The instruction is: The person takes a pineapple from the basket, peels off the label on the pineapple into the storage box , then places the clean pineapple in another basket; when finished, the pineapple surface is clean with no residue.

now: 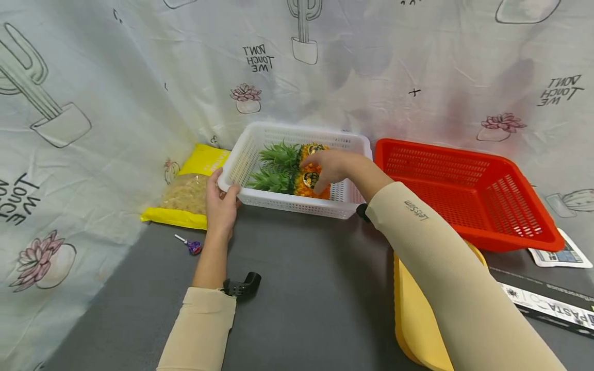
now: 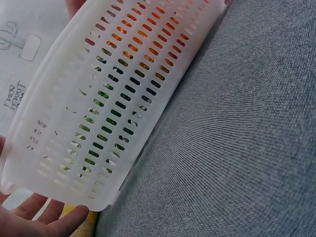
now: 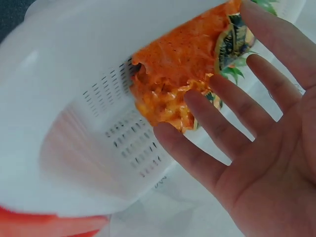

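Note:
A white slotted basket [image 1: 297,206] stands on the grey table against the curtain. Two orange pineapples with green leaves [image 1: 274,178] lie in it, side by side. My left hand [image 1: 220,206] grips the basket's near left corner, thumb over the rim; in the left wrist view its fingers [image 2: 34,219] show under the basket wall [image 2: 113,98]. My right hand [image 1: 329,167] hovers over the pineapples' bodies with its fingers spread. In the right wrist view the open palm [image 3: 266,148] faces a pineapple [image 3: 173,64] inside the basket [image 3: 89,98], fingertips close to it.
A red basket [image 1: 468,190] with nothing in it sits right of the white one. A yellow tray [image 1: 417,314] lies under my right forearm. A yellow snack bag [image 1: 190,193] lies left, a lollipop [image 1: 191,246] in front of it. A pasta box [image 1: 547,306] lies far right.

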